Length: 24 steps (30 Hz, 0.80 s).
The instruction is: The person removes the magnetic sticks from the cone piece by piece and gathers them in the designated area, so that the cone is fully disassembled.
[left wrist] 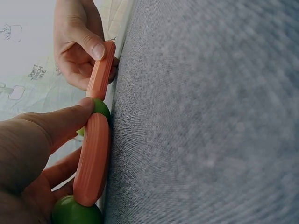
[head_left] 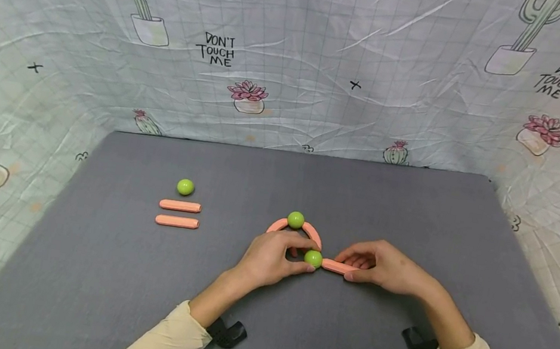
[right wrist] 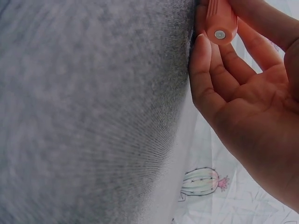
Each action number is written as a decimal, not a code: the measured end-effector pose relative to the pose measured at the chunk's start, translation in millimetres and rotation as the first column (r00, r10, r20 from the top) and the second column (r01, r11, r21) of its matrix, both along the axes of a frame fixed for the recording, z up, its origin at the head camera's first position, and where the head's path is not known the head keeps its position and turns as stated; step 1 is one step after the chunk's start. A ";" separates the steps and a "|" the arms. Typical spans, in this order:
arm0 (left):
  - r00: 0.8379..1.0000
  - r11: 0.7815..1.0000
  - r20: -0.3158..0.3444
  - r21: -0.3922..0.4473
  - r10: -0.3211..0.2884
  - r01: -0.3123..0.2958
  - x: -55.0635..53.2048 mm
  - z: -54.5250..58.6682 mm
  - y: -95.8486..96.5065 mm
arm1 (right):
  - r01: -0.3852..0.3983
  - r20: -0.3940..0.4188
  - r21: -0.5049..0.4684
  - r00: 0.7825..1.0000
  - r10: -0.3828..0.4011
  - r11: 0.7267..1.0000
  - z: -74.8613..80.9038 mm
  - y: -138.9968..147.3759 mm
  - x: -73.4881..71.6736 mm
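My left hand point(head_left: 270, 257) pinches a green ball point(head_left: 313, 258) between thumb and fingers. With thumb and fingers my right hand point(head_left: 393, 270) grips a straight orange rod point(head_left: 335, 266), whose left end meets that ball. At the rod's other end, a small silvery disc point(right wrist: 219, 34) shows in the right wrist view. Behind my left hand, curved orange rods point(head_left: 313, 235) join at another green ball point(head_left: 296, 220), partly covered by my fingers. In the left wrist view, a curved orange rod point(left wrist: 93, 158) runs between the pinched ball and a nearer green ball point(left wrist: 77, 212).
On the left of the grey table point(head_left: 81, 265) lie two straight orange rods point(head_left: 180, 206), one in front of the other, with a green ball point(head_left: 185, 187) behind them. A printed curtain point(head_left: 321, 42) hangs around the table's back and sides.
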<state>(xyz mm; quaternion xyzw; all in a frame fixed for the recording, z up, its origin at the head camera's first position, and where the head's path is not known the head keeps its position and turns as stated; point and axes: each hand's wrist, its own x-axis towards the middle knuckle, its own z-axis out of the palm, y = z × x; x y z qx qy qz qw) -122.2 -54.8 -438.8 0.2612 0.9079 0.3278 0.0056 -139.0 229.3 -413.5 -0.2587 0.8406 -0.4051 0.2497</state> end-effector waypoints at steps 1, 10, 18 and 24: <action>1.000 1.000 0.002 -0.003 0.000 0.000 -0.2 0.1 0.2 | 0.004 0.003 0.000 1.000 -0.004 1.000 -0.2 0.5 -0.3; 1.000 1.000 0.000 -0.003 0.001 -0.001 -0.2 0.4 1.4 | 0.030 0.076 -0.018 0.997 -0.028 0.999 0.3 4.2 -1.6; 1.000 1.000 0.003 -0.012 0.013 -0.013 -1.3 -0.6 1.9 | 0.042 0.099 -0.047 0.994 -0.037 0.998 -0.3 10.8 -2.4; 1.000 1.000 0.008 -0.016 0.020 -0.020 -0.6 -1.2 0.6 | 0.053 0.066 -0.045 0.997 -0.050 0.998 -1.6 12.6 -3.8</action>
